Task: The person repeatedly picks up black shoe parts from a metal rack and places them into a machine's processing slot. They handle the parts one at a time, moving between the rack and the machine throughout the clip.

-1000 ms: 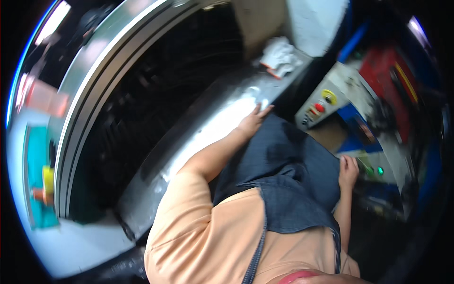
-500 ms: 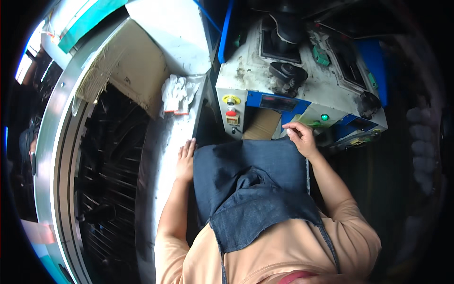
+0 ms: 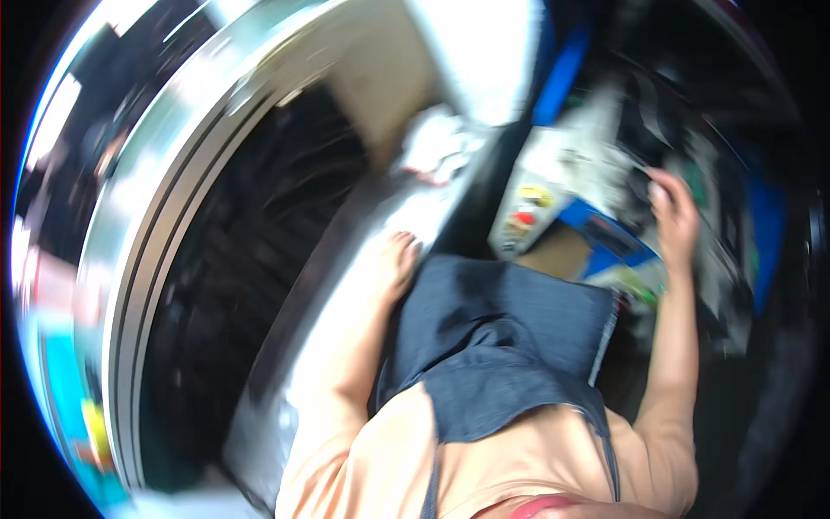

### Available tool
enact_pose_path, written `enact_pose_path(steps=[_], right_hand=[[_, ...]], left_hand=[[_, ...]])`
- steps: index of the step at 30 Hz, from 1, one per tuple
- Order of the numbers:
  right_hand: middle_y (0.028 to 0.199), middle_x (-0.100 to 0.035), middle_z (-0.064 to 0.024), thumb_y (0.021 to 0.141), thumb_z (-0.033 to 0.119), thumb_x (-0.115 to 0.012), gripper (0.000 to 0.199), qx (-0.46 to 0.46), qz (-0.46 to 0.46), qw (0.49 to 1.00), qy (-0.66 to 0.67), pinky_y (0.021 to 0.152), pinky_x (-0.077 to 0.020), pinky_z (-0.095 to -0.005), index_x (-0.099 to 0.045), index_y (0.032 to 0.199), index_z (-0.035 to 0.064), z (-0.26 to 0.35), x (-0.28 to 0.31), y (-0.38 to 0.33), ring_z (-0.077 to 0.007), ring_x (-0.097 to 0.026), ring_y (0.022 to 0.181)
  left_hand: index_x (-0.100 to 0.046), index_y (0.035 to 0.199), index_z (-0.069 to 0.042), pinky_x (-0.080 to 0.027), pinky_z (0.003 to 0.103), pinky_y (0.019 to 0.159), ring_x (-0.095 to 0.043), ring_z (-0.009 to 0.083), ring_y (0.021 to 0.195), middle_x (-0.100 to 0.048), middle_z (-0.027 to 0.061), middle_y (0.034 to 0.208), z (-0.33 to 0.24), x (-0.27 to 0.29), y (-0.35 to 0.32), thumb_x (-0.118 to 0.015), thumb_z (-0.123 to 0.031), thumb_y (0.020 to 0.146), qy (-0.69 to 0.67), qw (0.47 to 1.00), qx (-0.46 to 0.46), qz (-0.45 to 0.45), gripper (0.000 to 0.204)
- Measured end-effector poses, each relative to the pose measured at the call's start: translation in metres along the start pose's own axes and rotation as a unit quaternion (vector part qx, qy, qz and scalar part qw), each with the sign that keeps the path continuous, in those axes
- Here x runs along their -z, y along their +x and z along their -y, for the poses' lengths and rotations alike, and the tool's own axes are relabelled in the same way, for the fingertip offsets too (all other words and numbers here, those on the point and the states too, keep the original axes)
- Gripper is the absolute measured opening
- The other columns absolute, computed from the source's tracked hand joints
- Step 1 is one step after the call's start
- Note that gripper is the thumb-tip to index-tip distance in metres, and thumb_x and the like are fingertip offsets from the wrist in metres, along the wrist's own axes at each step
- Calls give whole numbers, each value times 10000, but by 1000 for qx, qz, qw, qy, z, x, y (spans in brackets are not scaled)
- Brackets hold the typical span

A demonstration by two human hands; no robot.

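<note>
A long dark well [image 3: 251, 225] fills the left side, its contents too blurred to tell. The white machine [image 3: 553, 160], which the right arm reaches over, stands ahead and to the right; half a second ago it sat nearer the middle of the view. Between well and person runs the metal surface [image 3: 406, 203], bright with glare. A dark blue apron [image 3: 510, 303] covers the lap. Cardboard [image 3: 385, 73] stands at the far end of the well, and white gloves [image 3: 437, 143] lie on the surface near it.

The right grip [image 3: 676, 216] is the main change: it was low by the machine's front panel and is now raised in front of its upper part, which suggests that attention is on the machine. Its fingers are bent; a thin pale streak [image 3: 633, 158] shows by the fingertips, but I cannot tell whether it is held. The left grip [image 3: 398, 259] stays released, fingers extended at the surface, apparently for support. Smallest is a red button [image 3: 523, 219] on the machine's front, untouched
</note>
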State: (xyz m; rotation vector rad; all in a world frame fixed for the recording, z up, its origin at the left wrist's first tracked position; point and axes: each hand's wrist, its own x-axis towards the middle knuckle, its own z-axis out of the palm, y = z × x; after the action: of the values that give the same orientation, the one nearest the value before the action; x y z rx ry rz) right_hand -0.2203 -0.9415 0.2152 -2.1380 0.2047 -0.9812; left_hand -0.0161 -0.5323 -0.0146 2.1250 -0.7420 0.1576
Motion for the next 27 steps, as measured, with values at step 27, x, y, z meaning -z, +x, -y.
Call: enact_pose_path(steps=[27], right_hand=[[939,-559,-22,1005,99,-522,213,-136,161,977,-40,685,-421,-202,-634,1148,-13,89,-87,-80,-64,-506,777]], left_hand=[[-560,1298,31,-480,424,981,-617,313,1100,-645,171,1193,290,420,-90,-657,-343,907,-219,647,410,-605,550]])
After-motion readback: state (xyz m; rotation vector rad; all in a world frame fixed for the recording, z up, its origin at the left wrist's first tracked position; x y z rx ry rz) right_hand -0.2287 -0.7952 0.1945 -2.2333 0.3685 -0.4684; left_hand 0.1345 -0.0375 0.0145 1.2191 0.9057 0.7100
